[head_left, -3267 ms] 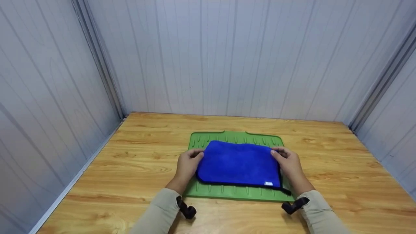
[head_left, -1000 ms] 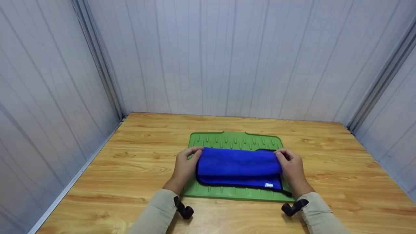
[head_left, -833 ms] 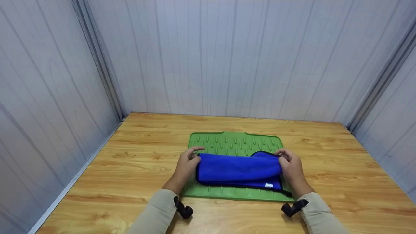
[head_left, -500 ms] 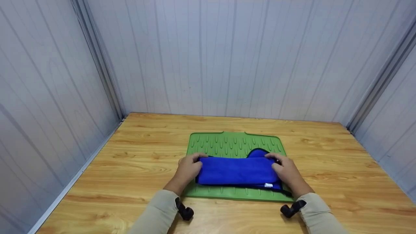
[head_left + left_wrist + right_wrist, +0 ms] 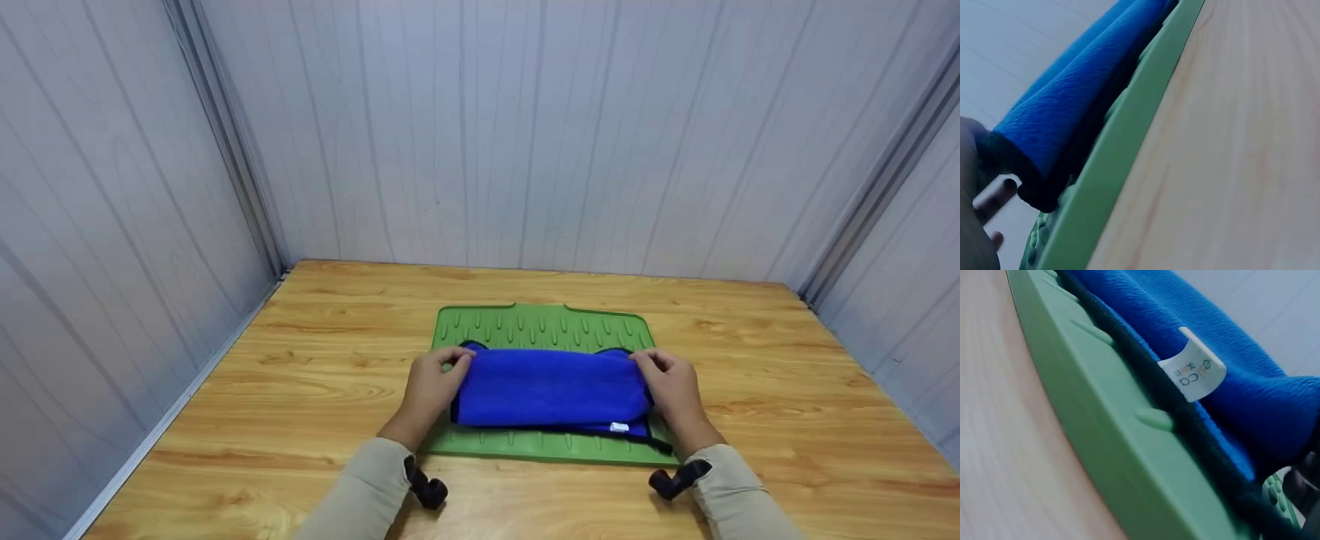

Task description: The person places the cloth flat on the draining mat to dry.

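A blue cloth (image 5: 555, 386) with black edging lies folded over on itself on a ribbed green mat (image 5: 540, 446). My left hand (image 5: 435, 381) pinches the fold's far left corner between thumb and fingers. At the far right corner my right hand (image 5: 671, 382) pinches the same fold. Two rounded edged corners of the cloth show behind the fold. In the right wrist view a white label (image 5: 1195, 371) stands out from the cloth's near edge. The left wrist view shows the cloth's end (image 5: 1027, 152) as a raised, curved fold beside my fingers.
The mat lies on a wooden table (image 5: 322, 337). Grey panelled walls (image 5: 495, 135) stand behind the table and on both sides. Black wrist mounts (image 5: 427, 487) sit at both sleeve cuffs.
The cloth's far side has come toward me and is folded over the near part, leaving more of the mat bare at the back. Both hands released and regripped along the folded edge.
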The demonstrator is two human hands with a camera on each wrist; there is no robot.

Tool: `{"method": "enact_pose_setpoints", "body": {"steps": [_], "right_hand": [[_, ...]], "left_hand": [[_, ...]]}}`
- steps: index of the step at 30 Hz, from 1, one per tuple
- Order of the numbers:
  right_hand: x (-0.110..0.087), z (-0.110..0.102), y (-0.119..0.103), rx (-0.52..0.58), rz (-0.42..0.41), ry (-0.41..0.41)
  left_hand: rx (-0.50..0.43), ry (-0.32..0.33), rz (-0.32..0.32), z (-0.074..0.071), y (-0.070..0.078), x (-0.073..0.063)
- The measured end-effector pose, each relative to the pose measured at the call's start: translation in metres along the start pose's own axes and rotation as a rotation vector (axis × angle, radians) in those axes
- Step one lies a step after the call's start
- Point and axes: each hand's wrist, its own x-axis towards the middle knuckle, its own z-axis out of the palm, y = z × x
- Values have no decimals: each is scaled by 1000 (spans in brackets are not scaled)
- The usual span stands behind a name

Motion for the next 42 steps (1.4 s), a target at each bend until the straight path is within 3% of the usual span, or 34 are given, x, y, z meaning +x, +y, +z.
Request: {"method": "enact_pose_setpoints", "body": {"steps": [4,8,12,14,21,27,33,42], "right_hand": [[0,1,3,-97,-35,-84],[0,1,3,-193,-54,-204],[1,0,2,-237,-43,-277],[1,0,3,-229,-44,-264],[2,1,4,-170,-37,-70],[3,0,2,-183,-10,-170],[8,-4,-13,-155,13,-184],[46,-1,-24,-226,22,-242]], "left_hand": [[119,-69,-56,1,1,0],[246,-145,-45,1,1,0],[291,-193,-23,3,-2,0],[293,-193,-2,3,-3,0],[245,-137,30,4,-4,1],[279,-171,-12,3,-5,2],[188,-138,-62,-1,1,8],[248,-167,-126,-5,11,45]]}}
